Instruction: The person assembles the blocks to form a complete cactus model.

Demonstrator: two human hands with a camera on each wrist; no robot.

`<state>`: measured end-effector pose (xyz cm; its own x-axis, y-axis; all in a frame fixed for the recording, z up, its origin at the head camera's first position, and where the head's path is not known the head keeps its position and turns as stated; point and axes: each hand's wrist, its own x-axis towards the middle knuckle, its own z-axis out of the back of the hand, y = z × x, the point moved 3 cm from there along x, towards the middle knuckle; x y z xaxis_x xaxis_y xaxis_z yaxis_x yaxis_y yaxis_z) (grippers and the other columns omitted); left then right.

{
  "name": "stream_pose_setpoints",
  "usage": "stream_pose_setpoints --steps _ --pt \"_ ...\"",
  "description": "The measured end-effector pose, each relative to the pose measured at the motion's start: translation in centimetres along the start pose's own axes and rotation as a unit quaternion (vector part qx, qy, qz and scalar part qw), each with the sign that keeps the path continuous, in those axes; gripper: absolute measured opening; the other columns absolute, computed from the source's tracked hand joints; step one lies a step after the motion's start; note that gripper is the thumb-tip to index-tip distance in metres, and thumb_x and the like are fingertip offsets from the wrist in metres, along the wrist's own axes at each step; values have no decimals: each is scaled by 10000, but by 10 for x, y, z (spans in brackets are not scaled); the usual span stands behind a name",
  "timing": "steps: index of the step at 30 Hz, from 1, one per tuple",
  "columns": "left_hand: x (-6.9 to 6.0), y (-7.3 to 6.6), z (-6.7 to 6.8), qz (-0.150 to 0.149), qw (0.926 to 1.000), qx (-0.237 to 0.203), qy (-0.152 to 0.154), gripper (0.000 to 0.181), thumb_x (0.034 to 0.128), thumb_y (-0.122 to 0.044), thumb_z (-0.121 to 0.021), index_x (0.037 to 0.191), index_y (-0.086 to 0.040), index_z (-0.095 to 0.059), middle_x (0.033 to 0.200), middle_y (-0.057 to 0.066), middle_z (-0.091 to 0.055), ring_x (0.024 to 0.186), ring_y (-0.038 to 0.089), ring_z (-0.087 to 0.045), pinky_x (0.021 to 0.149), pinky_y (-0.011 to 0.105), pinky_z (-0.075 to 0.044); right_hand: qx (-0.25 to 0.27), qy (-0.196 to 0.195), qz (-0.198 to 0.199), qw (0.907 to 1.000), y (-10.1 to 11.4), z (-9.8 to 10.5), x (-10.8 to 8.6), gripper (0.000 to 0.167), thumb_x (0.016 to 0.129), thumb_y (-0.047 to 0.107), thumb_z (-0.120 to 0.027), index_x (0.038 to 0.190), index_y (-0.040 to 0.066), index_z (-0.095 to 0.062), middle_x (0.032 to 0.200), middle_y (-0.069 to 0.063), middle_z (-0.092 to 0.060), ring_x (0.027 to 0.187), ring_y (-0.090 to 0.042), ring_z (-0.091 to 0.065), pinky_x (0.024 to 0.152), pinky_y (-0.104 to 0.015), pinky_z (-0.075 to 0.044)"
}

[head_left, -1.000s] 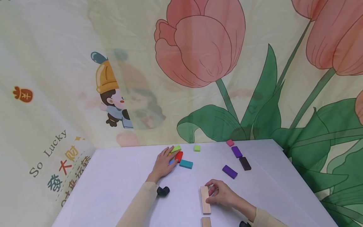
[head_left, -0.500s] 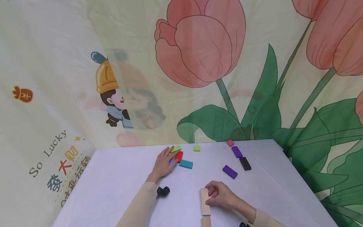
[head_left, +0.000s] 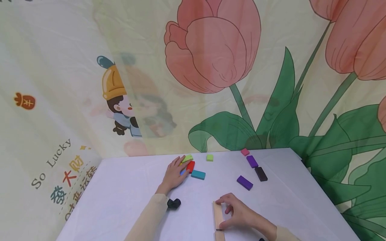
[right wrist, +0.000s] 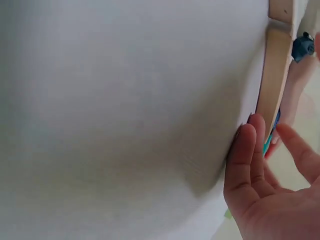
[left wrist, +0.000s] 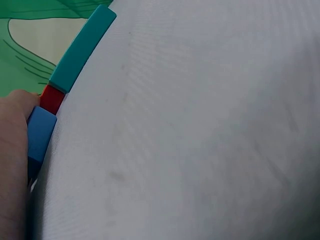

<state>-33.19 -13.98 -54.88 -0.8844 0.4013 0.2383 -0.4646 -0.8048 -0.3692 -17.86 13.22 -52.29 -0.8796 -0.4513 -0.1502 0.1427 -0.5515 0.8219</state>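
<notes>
At the front of the table, my right hand (head_left: 238,212) spans a pale wooden block (head_left: 218,216) lengthwise, the index finger at its far end and the thumb by its near end. Another wooden block (head_left: 219,236) lines up end to end with it, cut off by the lower frame edge. My left hand (head_left: 173,175) rests with extended fingers over a cluster of coloured blocks farther back. Around its fingers show a light green block (head_left: 189,157), a red block (head_left: 191,166), a blue block (left wrist: 42,132) and a teal block (head_left: 198,174). The palm covers part of the cluster.
One small green block (head_left: 209,157) lies near the back edge. Toward the right are a pink block (head_left: 245,152), two purple blocks, the nearer purple block (head_left: 244,182) lying alone, and a black block (head_left: 260,174). A printed curtain (head_left: 211,117) hangs behind the white table (head_left: 120,187).
The wooden block has slid toward me, closing its gap with the nearer block. My right hand's thumb and index finger have spread to its two ends. The left hand stays put.
</notes>
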Motion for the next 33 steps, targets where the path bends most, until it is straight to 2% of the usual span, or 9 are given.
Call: stream_pose_setpoints --steps 4,8,14,21,27,30,33 --pt "0 0 1 1 10000 1 -30 515 982 -411 -513 1470 -245 -489 1576 79 -337 1453 347 -231 1123 590 -246 -423 111 168 9989 2 -4 -4 723 659 389 -914 1272 130 -632 1325 -60 -497 861 -83 -502 696 -204 -461" --pt "0 0 0 8 10000 -31 -40 515 983 -411 -515 1470 -245 -488 1580 75 -331 1458 345 -222 1129 589 -235 -707 78 197 9973 4 -7 -6 716 650 414 -912 1261 156 -641 1311 -24 -514 885 -61 -494 735 -200 -478" --pt "-2 1 -1 -21 9999 -84 -108 512 977 -398 -530 1461 -232 -501 1572 85 -343 1450 358 -233 1121 602 -242 -766 83 209 9968 4 -8 -6 708 650 416 -912 1251 150 -650 1299 -29 -524 877 -63 -497 742 -203 -486" --pt "-1 0 0 13 9999 -96 -51 521 980 -411 -518 1473 -248 -483 1584 72 -324 1459 342 -215 1130 591 -230 -808 55 155 9966 3 -9 -5 699 649 420 -911 1246 164 -655 1298 -37 -528 872 -63 -496 746 -195 -500" --pt "-1 -1 0 -44 9999 -102 -124 509 978 -387 -526 1460 -223 -503 1571 90 -344 1447 357 -236 1115 601 -250 -857 55 302 9958 4 -6 -6 697 668 453 -891 1257 172 -646 1344 -42 -525 895 -51 -501 742 -204 -480" --pt "-1 -1 0 -43 9999 -90 -123 509 980 -392 -521 1461 -226 -502 1572 85 -343 1449 352 -236 1119 595 -248 -843 -177 468 9952 5 4 -4 626 743 431 -847 1257 141 -640 1322 -64 -546 871 -65 -525 704 -211 -481" --pt "0 -1 0 -33 9999 -82 -103 512 981 -402 -517 1464 -233 -498 1576 78 -338 1454 347 -229 1128 587 -238 -961 -923 628 9891 2 23 4 476 818 331 -805 1203 95 -655 1210 -65 -603 818 -74 -553 658 -209 -490"
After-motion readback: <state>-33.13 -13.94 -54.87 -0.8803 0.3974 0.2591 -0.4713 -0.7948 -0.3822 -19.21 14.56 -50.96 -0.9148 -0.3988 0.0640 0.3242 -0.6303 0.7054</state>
